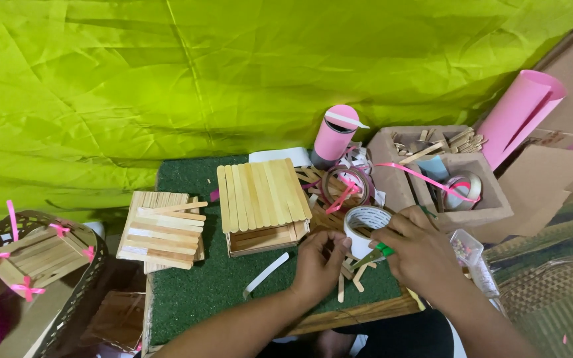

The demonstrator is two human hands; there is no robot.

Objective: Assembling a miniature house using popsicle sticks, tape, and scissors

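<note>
From the head view I see my left hand low on the green mat surface, its fingers curled shut against the lower edge of a white tape roll, pinching at the tape there. My right hand sits just right of the roll, its grip closed on green-handled scissors, whose blades point left toward the left fingers. The roll stands tilted between both hands, near the mat's front right corner.

Just left of the left hand a white strip lies flat on the mat, and loose craft sticks lie under and in front of the hands. Behind the hands stands a small stick house, its roof edge just beside the roll. Further left a flat stick panel overhangs the mat's left edge.

Open room is mostly the bare mat in front of the house and panel. The right side is crowded: a cardboard box stands close behind the right hand, and a small clear container is just beside the wrist. A pink cylinder stands at the mat's back edge.
</note>
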